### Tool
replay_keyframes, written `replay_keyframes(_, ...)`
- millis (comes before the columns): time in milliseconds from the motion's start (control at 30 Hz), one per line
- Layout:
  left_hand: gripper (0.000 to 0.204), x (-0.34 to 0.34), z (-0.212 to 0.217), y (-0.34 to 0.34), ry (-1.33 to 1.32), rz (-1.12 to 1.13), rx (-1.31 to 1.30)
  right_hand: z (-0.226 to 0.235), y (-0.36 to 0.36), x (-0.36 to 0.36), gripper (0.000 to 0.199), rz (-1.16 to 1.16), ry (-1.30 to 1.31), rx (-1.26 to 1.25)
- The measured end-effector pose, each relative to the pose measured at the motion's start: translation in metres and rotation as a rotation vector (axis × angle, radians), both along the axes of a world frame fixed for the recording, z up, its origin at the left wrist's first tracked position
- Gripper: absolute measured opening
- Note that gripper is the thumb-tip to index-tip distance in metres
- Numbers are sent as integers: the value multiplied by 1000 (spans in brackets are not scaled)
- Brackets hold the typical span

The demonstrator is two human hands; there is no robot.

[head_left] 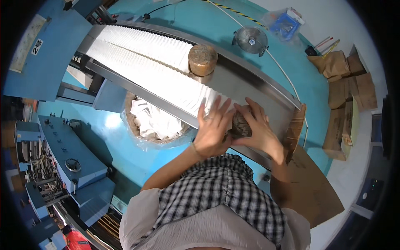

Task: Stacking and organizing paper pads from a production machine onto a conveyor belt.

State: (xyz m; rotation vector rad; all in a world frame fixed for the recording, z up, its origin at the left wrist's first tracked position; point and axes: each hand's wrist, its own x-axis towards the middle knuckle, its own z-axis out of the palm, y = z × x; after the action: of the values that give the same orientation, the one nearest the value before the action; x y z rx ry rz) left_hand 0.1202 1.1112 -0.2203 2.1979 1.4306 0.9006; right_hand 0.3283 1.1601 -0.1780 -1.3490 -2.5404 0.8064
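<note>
Both hands are at the near end of the white paper stack (pixel 154 66) lying along the steel conveyor tray (pixel 250 81). The left hand (pixel 212 127), fingers spread, presses flat against the stack end. The right hand (pixel 260 129) is curled around a brown block (pixel 241 125). A second brown block (pixel 203 59) stands further up. A bin of paper scraps (pixel 152 121) sits below.

Print/paper-finishing workshop, factory floor. Long steel conveyor tray (pixel 266 89) w/ shingled white paper sheets (pixel 146 54); blue machines (pixel 71 160) left of it, bin of paper offcuts (pixel 154 121) beneath, cardboard stacks (pixel 346 83) to its right, small fan (pixel 251 40) behind.
</note>
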Motion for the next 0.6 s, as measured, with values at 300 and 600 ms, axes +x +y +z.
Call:
replay_keyframes(300,78,23,-9,-16,78,341,-38,-33,-12,2,65,-332,31,449)
replay_keyframes(600,85,39,-8,-20,62,326,60,-75,10,-5,40,-251,569,-277)
